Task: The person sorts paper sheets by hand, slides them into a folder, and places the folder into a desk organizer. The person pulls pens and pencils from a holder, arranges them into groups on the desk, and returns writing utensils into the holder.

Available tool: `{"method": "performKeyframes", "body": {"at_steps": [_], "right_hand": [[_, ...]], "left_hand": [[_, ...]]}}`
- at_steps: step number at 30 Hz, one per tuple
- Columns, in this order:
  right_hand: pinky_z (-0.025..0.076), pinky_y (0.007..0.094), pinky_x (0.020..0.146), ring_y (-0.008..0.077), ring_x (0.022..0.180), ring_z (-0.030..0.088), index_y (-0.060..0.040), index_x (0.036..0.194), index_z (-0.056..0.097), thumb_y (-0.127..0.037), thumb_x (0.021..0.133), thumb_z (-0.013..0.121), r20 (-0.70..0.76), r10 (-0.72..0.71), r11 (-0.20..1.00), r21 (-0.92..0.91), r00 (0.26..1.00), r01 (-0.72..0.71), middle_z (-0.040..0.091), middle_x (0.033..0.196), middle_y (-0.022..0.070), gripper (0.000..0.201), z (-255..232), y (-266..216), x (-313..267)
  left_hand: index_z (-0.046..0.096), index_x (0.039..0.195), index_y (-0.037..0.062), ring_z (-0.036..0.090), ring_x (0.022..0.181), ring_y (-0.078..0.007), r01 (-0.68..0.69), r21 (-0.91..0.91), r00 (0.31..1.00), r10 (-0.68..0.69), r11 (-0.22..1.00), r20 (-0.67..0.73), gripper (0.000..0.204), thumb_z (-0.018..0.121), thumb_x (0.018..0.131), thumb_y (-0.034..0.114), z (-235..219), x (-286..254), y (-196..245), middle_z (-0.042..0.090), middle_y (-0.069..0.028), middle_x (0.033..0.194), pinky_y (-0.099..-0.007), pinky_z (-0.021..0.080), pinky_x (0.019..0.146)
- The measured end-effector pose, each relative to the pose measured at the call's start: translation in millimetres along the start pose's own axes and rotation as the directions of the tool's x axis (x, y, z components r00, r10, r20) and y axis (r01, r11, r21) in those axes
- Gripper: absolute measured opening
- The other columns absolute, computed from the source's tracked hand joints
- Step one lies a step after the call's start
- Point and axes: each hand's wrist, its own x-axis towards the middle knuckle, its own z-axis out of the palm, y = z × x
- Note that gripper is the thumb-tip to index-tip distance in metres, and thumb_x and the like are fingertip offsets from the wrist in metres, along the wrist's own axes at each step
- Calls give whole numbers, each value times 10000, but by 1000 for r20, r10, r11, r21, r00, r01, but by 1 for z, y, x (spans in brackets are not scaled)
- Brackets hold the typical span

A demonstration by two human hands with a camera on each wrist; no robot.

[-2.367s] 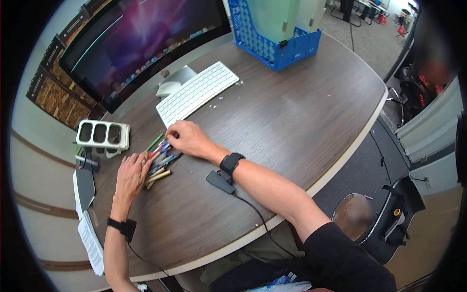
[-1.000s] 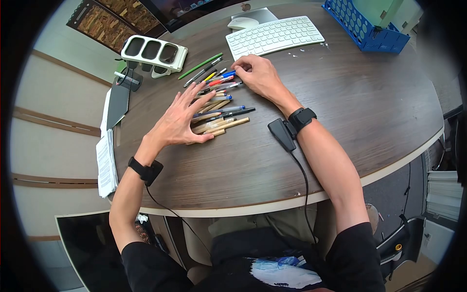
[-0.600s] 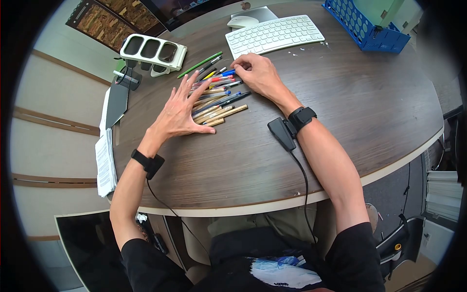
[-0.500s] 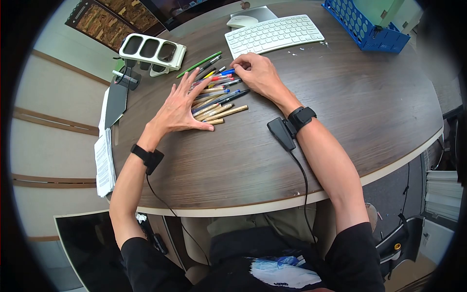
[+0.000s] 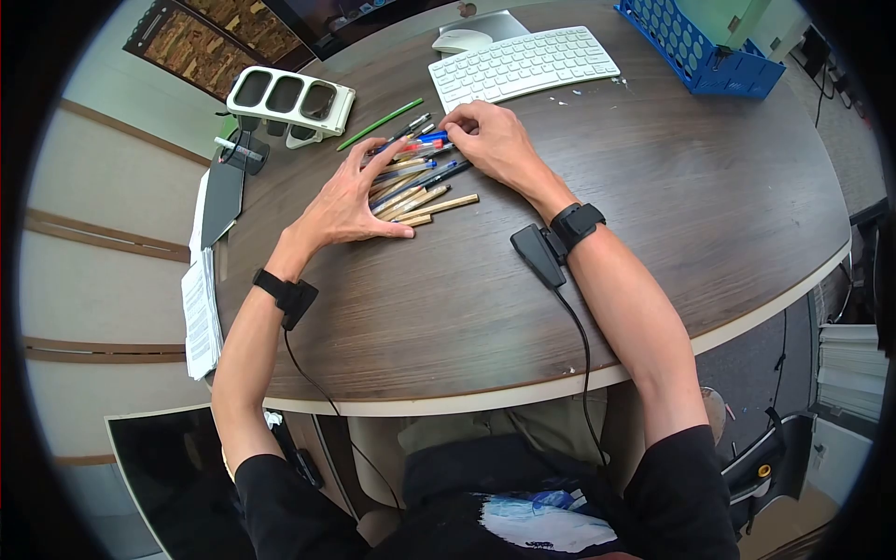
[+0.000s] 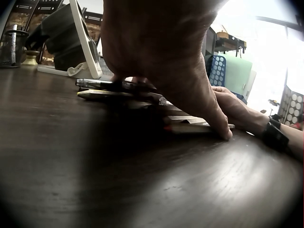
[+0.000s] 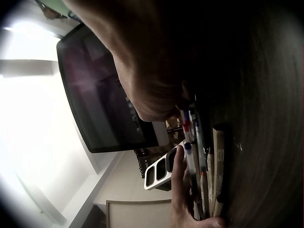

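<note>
Several pens [image 5: 452, 174] and wooden pencils [image 5: 443, 207] lie in a loose bundle on the dark wood desk. My left hand [image 5: 338, 207] spans their left ends, thumb on the near side and fingers on the far side. In the left wrist view its thumb reaches down close to the desk, beside the pencils. My right hand [image 5: 497, 145] is curled at the right end of a blue pen [image 5: 433, 137]; its fingertips are mostly hidden, and I cannot tell whether they pinch it. A green pencil [image 5: 381, 124] lies apart, just beyond the bundle.
Behind the hands are a white keyboard [image 5: 523, 67] and mouse [image 5: 462, 41]. A white three-slot holder [image 5: 285, 95] stands back left, a blue perforated file box [image 5: 737, 73] back right. Papers [image 5: 199, 313] line the left edge. A black cable [image 5: 585, 345] trails from the right wrist camera.
The left hand has moved away from the body, its fingers drawing in, and the near pencils have shifted the same way, closer to the far pens. The right hand has hardly moved since one second ago.
</note>
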Motion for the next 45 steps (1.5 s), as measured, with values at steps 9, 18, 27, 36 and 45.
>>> {"method": "performKeyframes", "body": {"at_steps": [9,18,27,36,45], "right_hand": [[584,424,889,328,952,761,-15,1070,804,-243,938,686,-24,4,999,39,1000,-3,787,991,196,288,1,0,1],[584,432,890,340,951,759,-11,1060,802,-247,937,684,-27,-11,999,32,1000,11,785,996,197,291,1,1,1],[586,425,879,331,945,760,-19,1048,808,-245,932,684,-29,-9,1000,29,1000,9,787,984,194,282,1,0,0],[584,426,887,331,955,757,-25,1055,809,-249,933,684,-22,-2,1000,17,1000,2,787,1000,192,283,1,1,0],[582,431,895,336,962,757,-28,1063,810,-250,935,682,-11,1,1000,15,1000,-1,786,1005,195,286,0,-1,0]], "left_hand": [[285,1699,254,399,1506,-464,14,101,1000,-13,995,-15,1219,857,728,717,4,-3,7,338,-232,1650,-549,431,1227],[347,1677,313,575,1329,-458,0,56,1000,1,998,-16,861,711,932,545,-3,-6,13,385,-235,1599,-528,511,1122],[341,1678,345,583,1319,-460,4,80,1000,-2,997,-23,788,632,996,615,-1,-7,13,402,-227,1591,-536,515,1103],[384,1659,308,574,1347,-445,13,103,999,-8,995,-47,728,629,1024,568,2,-12,14,422,-195,1600,-519,519,1109],[396,1649,278,574,1349,-435,24,104,999,-21,994,-36,716,619,1031,563,1,-12,18,403,-196,1611,-507,522,1106]]}}
